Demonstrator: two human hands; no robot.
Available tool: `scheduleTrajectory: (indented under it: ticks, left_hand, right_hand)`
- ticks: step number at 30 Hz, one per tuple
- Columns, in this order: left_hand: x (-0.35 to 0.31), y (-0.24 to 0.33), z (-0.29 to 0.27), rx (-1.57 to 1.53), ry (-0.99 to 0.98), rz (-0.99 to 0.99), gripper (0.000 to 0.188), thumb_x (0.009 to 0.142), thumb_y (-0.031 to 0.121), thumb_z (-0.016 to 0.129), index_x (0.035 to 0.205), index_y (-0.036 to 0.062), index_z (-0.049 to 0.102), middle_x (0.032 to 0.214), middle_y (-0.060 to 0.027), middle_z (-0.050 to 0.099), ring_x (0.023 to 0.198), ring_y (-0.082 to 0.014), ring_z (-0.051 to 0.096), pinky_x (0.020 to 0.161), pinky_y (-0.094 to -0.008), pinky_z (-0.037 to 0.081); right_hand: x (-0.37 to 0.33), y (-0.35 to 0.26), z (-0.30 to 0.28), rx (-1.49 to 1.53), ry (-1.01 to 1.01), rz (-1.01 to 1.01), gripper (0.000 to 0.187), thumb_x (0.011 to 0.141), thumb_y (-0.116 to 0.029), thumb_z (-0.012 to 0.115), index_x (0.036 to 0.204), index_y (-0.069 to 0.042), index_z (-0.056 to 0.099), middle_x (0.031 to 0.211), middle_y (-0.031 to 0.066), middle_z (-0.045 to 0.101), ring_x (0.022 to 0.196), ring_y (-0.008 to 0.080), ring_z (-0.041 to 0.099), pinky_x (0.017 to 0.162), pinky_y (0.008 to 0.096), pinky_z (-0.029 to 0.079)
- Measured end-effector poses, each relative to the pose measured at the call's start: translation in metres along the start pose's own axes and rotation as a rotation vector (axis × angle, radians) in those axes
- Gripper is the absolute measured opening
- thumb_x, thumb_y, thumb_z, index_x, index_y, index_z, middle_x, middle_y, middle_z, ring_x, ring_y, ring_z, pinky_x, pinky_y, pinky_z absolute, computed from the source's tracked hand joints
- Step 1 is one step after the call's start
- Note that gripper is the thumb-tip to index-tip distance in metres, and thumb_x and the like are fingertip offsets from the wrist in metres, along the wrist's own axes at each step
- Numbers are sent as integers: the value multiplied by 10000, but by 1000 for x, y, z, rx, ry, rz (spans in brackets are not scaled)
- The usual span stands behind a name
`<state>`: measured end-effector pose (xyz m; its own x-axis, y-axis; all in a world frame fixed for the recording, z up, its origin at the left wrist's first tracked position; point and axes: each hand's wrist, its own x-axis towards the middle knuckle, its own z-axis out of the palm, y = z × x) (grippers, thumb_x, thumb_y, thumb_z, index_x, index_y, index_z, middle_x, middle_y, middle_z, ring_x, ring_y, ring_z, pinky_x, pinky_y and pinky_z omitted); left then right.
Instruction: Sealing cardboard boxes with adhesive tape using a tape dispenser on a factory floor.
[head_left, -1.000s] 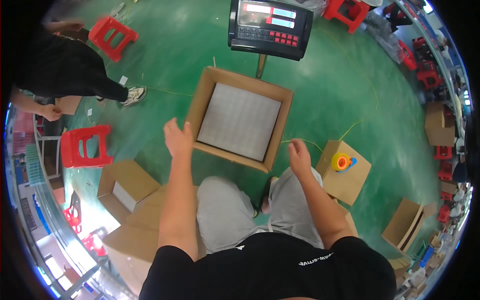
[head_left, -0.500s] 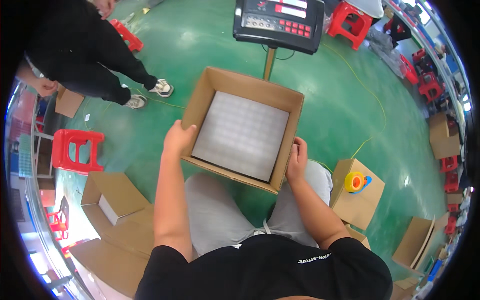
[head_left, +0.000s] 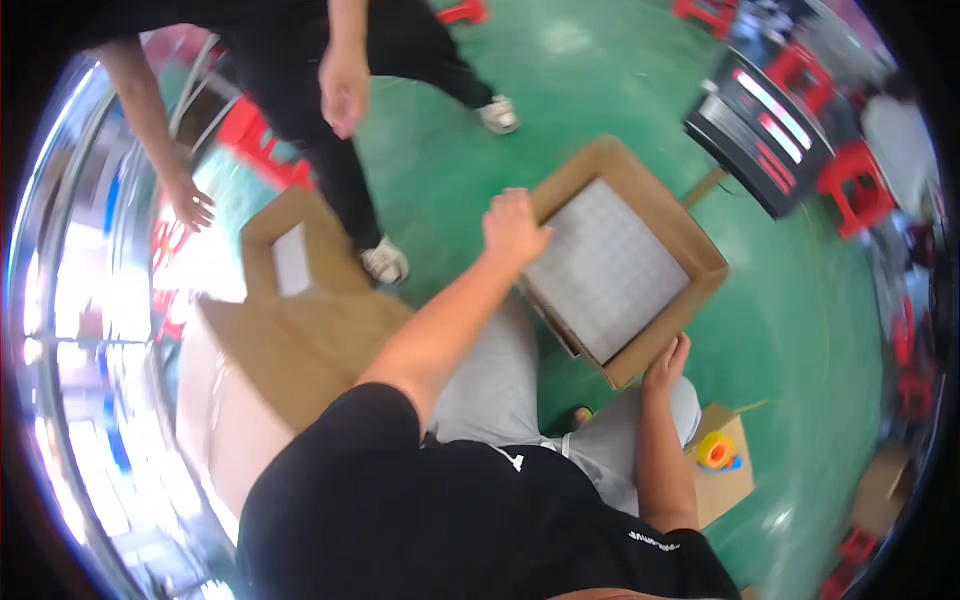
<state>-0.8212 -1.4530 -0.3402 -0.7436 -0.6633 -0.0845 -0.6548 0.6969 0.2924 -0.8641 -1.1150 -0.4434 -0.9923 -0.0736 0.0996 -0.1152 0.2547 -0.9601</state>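
Observation:
I hold an open cardboard box (head_left: 690, 238) in front of me, above my knees and tilted toward me. A white sheet with a faint grid pattern (head_left: 610, 270) covers most of what shows inside it; what lies beneath is hidden. My left hand (head_left: 515, 232) grips the left wall, its fingers over the rim. At the near right corner, my right hand (head_left: 664, 370) presses on the outside of the box, with its fingers partly hidden.
At left stands a larger cardboard box with spread flaps (head_left: 310, 345), beside a smaller open box (head_left: 262, 240). Another person (head_left: 310, 110) stands close by, both hands low. A scale display (head_left: 760, 135) rises at right. Yellow tape (head_left: 716, 451) sits on a carton (head_left: 725, 490). Red stools (head_left: 858, 190) stand around.
My view has swung left, so the held box now appears farther right and turned clockwise. The other person has stepped nearer the cartons at left. Both my hands still hold the box.

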Motion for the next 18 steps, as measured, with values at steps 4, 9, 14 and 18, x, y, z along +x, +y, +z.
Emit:
scheduleTrajectory:
  ticks: [4,9,14,18]
  left_hand:
    - [-49,23,-7,26,-54,-33,782,793,389,599,1381,2,258,1443,-195,267,1352,-339,219,1065,-518,223]
    - [-135,29,-48,-114,-580,-81,636,799,362,589,1307,21,417,1414,-183,331,1301,-344,323,1025,-512,303]
    - [-248,0,-24,26,-854,-230,486,805,362,562,1171,43,584,1259,-167,525,1144,-332,520,893,-485,450]
    - [-258,88,-184,197,-1255,-356,532,805,467,525,1132,58,618,1220,-139,567,1129,-304,542,907,-466,451]
  right_hand:
    - [4,-1,-20,17,-98,280,273,972,-254,407,1086,-29,513,897,51,572,753,141,548,658,268,457]
    - [2,-72,-39,40,-212,882,381,921,-364,461,1155,-70,528,973,61,589,707,168,568,557,280,443]
    - [-2,-127,-91,-396,-681,792,434,871,-388,535,1148,-54,548,985,87,611,749,208,598,637,322,473]
    - [-19,-178,-153,-756,-1056,525,479,833,-383,576,1156,-29,558,1034,164,622,892,294,615,800,372,474]
